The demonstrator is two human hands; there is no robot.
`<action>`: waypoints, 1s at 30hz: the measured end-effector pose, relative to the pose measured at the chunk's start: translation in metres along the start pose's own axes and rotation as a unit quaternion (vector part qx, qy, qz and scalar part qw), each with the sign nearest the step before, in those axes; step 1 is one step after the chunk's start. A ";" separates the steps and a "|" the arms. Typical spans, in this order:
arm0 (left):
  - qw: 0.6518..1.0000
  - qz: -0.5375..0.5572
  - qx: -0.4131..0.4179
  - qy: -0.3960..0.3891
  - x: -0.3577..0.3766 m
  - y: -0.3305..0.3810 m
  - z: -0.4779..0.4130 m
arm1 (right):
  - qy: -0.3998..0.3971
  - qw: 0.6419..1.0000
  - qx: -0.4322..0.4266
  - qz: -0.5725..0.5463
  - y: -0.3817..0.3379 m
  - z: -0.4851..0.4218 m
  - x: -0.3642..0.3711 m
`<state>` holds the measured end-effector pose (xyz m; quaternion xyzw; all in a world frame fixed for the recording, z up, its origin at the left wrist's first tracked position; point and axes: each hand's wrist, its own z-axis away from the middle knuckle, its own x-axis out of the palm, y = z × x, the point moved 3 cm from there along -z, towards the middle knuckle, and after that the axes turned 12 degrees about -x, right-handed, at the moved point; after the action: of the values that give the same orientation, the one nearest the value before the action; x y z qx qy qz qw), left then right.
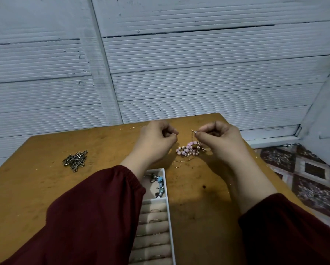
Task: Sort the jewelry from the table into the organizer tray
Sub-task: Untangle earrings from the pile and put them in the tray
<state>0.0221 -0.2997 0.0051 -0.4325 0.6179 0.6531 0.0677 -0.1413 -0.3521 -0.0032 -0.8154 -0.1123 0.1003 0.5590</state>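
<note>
My right hand (220, 142) pinches the top of a thin gold chain (192, 136), which hangs down to a pile of pink and pearl bead jewelry (189, 149) on the table. My left hand (156, 140) hovers just left of it with fingers curled; whether it pinches anything I cannot tell. A gold hoop with a chain (177, 163) lies in front of the beads. The white organizer tray (169, 211) sits under my left forearm, with blue bead pieces (159, 183) in its top compartment and rings in beige rolls (153, 224) below.
A heap of dark metal clips (75, 160) lies on the left of the worn wooden table (198, 207). A white slatted wall stands close behind. The table's right edge drops to a patterned carpet (309, 180).
</note>
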 end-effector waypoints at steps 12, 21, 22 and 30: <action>0.972 -0.225 -0.055 -0.038 0.028 -0.001 -0.011 | 0.060 0.996 0.007 -0.061 -0.005 -0.005 -0.023; 0.963 -0.260 -0.070 -0.032 0.034 0.000 -0.017 | 0.088 0.993 0.068 -0.051 0.001 -0.003 -0.022; 0.961 -0.267 -0.068 -0.030 0.035 0.000 -0.017 | 0.089 0.993 0.069 -0.048 0.000 -0.003 -0.022; 0.982 -0.170 -0.068 -0.041 0.033 0.004 -0.021 | 0.095 0.992 0.075 -0.031 0.000 -0.002 -0.024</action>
<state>0.0092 -0.3337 -0.0102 -0.5079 0.4861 0.6898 0.1730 -0.1638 -0.3612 -0.0020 -0.7732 -0.0761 0.0134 0.6295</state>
